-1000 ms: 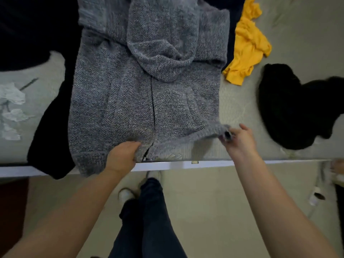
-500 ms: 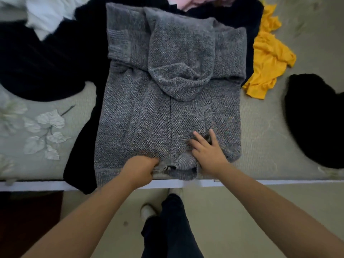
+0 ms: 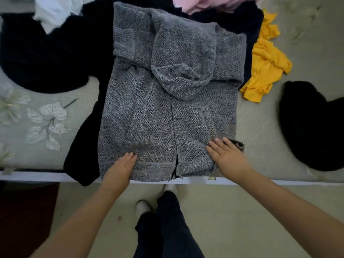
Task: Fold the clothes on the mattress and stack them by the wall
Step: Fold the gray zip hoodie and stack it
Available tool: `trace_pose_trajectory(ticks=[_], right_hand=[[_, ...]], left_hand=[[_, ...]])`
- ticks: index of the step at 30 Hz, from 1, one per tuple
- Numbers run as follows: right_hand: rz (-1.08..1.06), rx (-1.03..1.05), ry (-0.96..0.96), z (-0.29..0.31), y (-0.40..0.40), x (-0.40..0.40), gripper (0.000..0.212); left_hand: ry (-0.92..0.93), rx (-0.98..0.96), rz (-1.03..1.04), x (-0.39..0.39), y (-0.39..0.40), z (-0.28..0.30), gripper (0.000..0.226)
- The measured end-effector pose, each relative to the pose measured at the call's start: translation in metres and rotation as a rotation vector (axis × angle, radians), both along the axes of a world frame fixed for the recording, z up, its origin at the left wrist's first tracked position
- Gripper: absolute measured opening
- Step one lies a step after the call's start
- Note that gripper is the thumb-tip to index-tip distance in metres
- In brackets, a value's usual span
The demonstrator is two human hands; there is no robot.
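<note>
Here both forearms reach forward over the mattress (image 3: 260, 123) edge. Left hand (image 3: 119, 167) lies palm down on the grey hooded cardigan (image 3: 167, 112) at its near-left hem, fingers (image 3: 130, 157) straight, grasping nothing. Right hand (image 3: 228, 158) presses flat at the near-right hem, fingers extended, released. Cardigan lies spread, sleeves folded in, hood down over the chest. Beyond: yellow garment (image 3: 264, 60), black garment (image 3: 314, 125), pink fabric (image 3: 210, 3). No legible writing.

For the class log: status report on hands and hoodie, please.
Left hand and right hand flat on hoodie hem, both open. Hoodie partly folded, sleeves and hood tucked in. Black garment beneath it; no stack visible.
</note>
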State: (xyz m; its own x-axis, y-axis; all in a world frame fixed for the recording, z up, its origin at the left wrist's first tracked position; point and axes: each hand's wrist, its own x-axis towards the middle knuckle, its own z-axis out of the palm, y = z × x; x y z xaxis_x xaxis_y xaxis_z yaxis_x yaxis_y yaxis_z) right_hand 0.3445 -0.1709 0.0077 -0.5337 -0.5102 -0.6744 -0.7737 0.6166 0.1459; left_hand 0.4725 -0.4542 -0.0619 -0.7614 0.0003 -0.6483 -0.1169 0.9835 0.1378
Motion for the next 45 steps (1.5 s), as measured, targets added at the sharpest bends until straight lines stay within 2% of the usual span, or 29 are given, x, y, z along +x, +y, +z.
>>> trace_pose_trajectory(ticks=[5,10,15,17,19,21,23,24,26,30,35,39,41,43,45], right_hand=[[-0.102,-0.005,-0.232,0.001,-0.002,0.043,0.056],[-0.242,0.032,-0.460,0.025,0.006,0.076,0.053],[-0.251,0.144,-0.625,0.050,0.013,0.099,0.017],[-0.368,0.119,-0.646,0.064,0.015,0.094,0.017],[-0.466,-0.016,-0.568,0.080,0.014,0.073,0.024],[-0.467,-0.151,-0.370,0.095,0.012,0.043,0.005],[-0.471,-0.236,-0.163,0.106,0.005,0.008,0.018],[-0.462,-0.256,-0.067,0.109,0.001,-0.004,0.017],[-0.424,-0.307,0.159,0.112,-0.008,-0.030,0.006],[-0.430,-0.429,0.505,0.115,-0.022,-0.087,0.012],[-0.438,-0.444,0.573,0.091,-0.028,-0.157,0.018],[-0.440,-0.437,0.558,0.058,-0.042,-0.217,0.016],[-0.469,-0.383,0.503,0.038,-0.053,-0.241,0.020],[-0.510,-0.311,0.458,0.014,-0.066,-0.262,0.036],[-0.586,-0.312,0.416,-0.010,-0.075,-0.272,0.049]], left_hand=[[-0.219,0.026,-0.157,0.014,-0.015,0.053,0.063],[-0.448,0.001,-0.330,0.036,-0.001,0.093,0.044],[-0.596,0.031,-0.417,0.066,0.008,0.111,0.028],[-0.553,0.059,-0.383,0.062,0.003,0.120,0.029],[-0.402,0.057,-0.303,0.044,-0.006,0.127,0.024],[-0.162,-0.018,-0.150,0.020,-0.016,0.136,0.024],[0.072,-0.124,0.007,-0.008,-0.022,0.146,0.020],[0.170,-0.160,0.058,-0.018,-0.022,0.150,0.017],[0.358,-0.207,0.115,-0.043,-0.021,0.154,0.015],[0.629,-0.229,0.150,-0.111,-0.028,0.163,0.018],[0.566,-0.342,0.108,-0.203,-0.039,0.160,0.017],[0.603,-0.394,0.099,-0.264,-0.046,0.140,0.014],[0.533,-0.433,0.132,-0.291,-0.050,0.120,0.016],[0.476,-0.467,0.215,-0.313,-0.053,0.091,0.029],[0.502,-0.382,0.325,-0.321,-0.046,0.064,0.044]])
